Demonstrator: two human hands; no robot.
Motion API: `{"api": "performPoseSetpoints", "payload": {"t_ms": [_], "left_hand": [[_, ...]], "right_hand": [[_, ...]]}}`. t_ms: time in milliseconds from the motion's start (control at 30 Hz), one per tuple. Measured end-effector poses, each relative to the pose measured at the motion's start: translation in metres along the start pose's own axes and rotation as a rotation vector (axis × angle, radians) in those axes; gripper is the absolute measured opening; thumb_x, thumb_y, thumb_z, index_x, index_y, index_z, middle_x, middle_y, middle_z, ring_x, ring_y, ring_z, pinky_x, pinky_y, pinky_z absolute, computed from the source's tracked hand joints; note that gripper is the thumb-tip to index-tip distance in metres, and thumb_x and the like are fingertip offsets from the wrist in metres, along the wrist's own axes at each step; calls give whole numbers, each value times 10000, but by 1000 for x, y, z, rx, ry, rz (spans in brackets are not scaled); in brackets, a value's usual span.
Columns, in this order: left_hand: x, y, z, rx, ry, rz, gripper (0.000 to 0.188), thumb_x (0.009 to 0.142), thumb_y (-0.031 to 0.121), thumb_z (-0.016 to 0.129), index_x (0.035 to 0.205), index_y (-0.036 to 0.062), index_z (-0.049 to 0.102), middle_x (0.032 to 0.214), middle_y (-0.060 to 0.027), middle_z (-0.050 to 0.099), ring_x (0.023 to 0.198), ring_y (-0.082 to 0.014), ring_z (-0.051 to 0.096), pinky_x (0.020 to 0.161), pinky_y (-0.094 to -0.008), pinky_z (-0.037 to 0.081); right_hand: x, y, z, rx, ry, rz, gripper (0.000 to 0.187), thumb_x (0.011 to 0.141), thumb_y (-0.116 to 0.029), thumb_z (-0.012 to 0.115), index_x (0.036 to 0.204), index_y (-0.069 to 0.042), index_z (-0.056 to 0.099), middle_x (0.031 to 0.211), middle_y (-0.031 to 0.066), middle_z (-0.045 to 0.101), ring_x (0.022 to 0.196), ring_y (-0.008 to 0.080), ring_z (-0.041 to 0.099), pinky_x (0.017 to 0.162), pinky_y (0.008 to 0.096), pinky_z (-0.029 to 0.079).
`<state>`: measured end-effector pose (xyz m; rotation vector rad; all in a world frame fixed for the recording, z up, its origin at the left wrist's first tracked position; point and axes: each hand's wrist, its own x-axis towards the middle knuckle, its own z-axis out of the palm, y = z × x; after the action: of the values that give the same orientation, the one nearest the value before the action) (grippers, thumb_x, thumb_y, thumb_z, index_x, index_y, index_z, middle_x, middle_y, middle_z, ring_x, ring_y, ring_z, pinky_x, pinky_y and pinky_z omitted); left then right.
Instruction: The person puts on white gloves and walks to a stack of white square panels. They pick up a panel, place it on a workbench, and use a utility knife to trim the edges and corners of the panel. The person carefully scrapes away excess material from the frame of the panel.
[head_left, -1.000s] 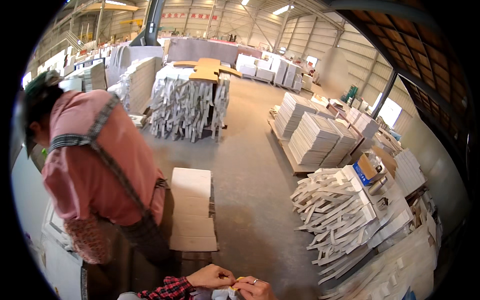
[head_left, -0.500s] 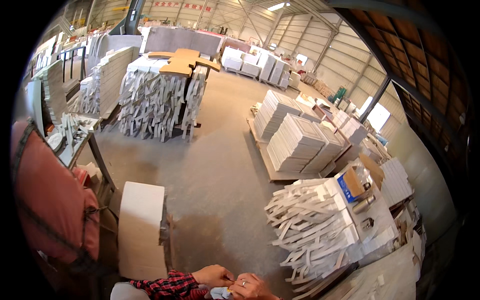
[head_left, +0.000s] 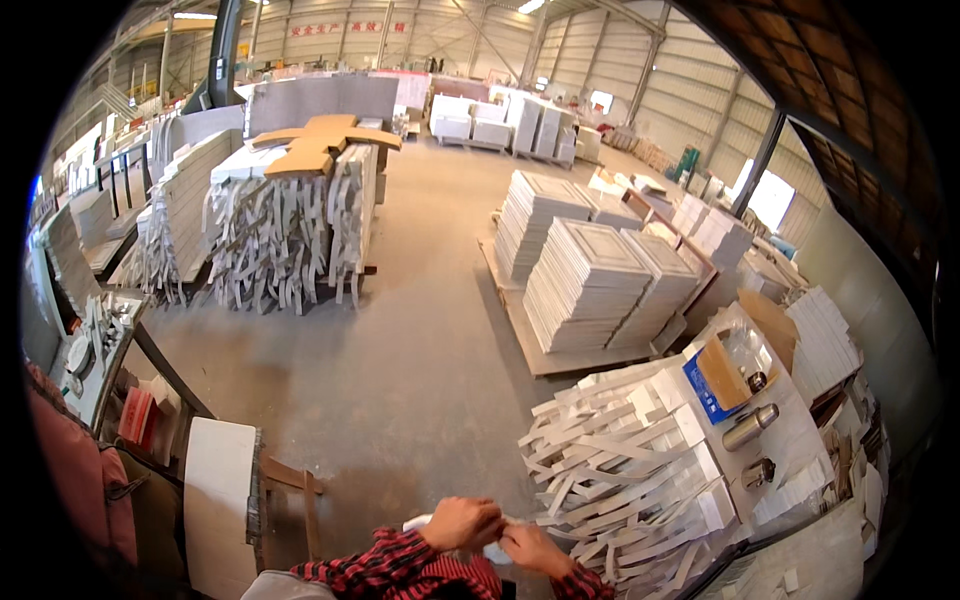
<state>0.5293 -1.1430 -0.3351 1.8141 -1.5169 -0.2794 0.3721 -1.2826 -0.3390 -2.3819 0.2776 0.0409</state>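
The pale piece (head_left: 495,553) is just left of the strip pile (head_left: 620,450), mostly hidden by the left hand (head_left: 463,522) and right hand (head_left: 533,548). Their fingers curl in and meet over it; I cannot tell whether the grip is tight on it. With so little of it held at the fingertips, it might slip and drop if one hand eased off. The right sleeve (head_left: 588,585) is close enough to the pile's loose ends that swinging that arm out could snag them.

On the pile stand a blue box (head_left: 718,378) and a flask (head_left: 750,427); a hard knock there could topple the flask. Left of the pile is grey floor (head_left: 430,390); beyond that, far left, a cluttered worktop (head_left: 112,385) and a co-worker in pink (head_left: 85,480). Behind the pile, stacked panels (head_left: 590,285) sit on a pallet in a large hall.
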Motion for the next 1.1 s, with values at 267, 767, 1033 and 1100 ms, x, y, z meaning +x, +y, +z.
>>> {"api": "performPoseSetpoints", "payload": {"t_ms": [267,767,1033,1100], "left_hand": [[173,-41,46,199,62,-118,227,920,353,656,879,137,709,877,-65,701,749,-334,692,607,-463,553],[304,-201,-87,114,-159,-346,523,820,655,695,868,136,723,761,-89,724,709,-319,717,609,-421,560],[407,-270,-100,254,-38,-198,314,845,466,691,858,153,692,778,-41,733,573,-296,686,498,-447,530],[434,-280,-90,204,71,-181,284,857,436,691,875,154,676,779,-41,724,576,-293,681,485,-428,523]], "right_hand": [[131,126,-61,-249,48,140,204,871,-228,612,861,-48,707,893,221,727,846,428,696,713,535,552],[367,131,-153,819,272,4,565,828,45,621,1384,35,524,1329,137,576,1201,195,544,1009,321,459],[462,146,-172,826,443,181,415,923,55,565,1337,25,571,1241,113,648,1116,211,612,967,338,493],[483,168,-178,816,570,215,395,919,52,574,1313,29,585,1230,100,649,1089,197,616,932,330,507]]}}
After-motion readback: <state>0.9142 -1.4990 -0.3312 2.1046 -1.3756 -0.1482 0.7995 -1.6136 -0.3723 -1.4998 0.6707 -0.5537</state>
